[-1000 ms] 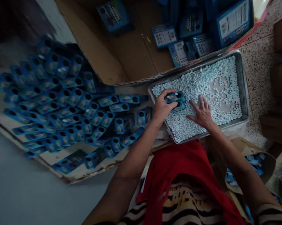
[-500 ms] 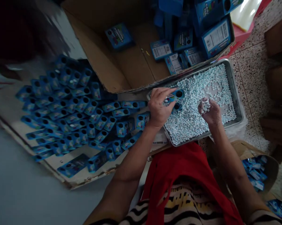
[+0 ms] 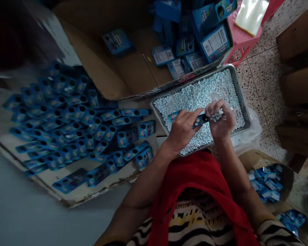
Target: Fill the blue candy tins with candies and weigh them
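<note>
My left hand (image 3: 183,128) grips a small blue candy box (image 3: 201,120) between thumb and fingers, over the metal tray. Cupped just to its right, my right hand (image 3: 222,124) holds a handful of white candies (image 3: 215,115) close to the end of that box. Below both hands, the tray (image 3: 246,118) is spread with small white and pale blue candies (image 3: 195,92). Behind my left fingers shows part of another blue box (image 3: 173,116), lying on the candies or also held; I cannot tell which.
Many blue boxes with round holes (image 3: 74,128) stand in rows on the table at left. A large cardboard carton (image 3: 112,78) with more blue boxes borders the tray. A pink stool (image 3: 243,42) stands at upper right; open containers of blue packs (image 3: 266,182) sit at lower right.
My right hand has moved left with its candies, up to the box in my left hand. The left hand has lowered and turned the box. The whole view has shifted slightly.
</note>
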A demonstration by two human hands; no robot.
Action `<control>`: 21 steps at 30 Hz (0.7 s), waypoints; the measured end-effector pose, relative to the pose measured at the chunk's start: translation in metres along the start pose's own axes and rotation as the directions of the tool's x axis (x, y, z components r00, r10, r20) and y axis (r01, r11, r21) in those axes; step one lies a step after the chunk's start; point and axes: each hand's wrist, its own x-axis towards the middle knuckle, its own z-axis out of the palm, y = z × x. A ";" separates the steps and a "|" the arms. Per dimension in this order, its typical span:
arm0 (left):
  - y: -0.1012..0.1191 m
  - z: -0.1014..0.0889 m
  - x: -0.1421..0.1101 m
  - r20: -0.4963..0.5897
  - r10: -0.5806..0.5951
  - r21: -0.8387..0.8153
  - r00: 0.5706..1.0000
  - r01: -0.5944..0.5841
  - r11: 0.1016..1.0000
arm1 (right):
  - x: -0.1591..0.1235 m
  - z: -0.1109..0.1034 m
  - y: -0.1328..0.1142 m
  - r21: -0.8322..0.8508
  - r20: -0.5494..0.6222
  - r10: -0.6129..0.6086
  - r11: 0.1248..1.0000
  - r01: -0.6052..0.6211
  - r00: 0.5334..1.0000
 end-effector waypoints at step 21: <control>-0.005 0.062 -0.031 -0.029 -0.270 -0.111 0.963 0.265 0.958 | -0.029 -0.020 0.019 -0.184 -0.104 0.085 0.977 -0.103 0.991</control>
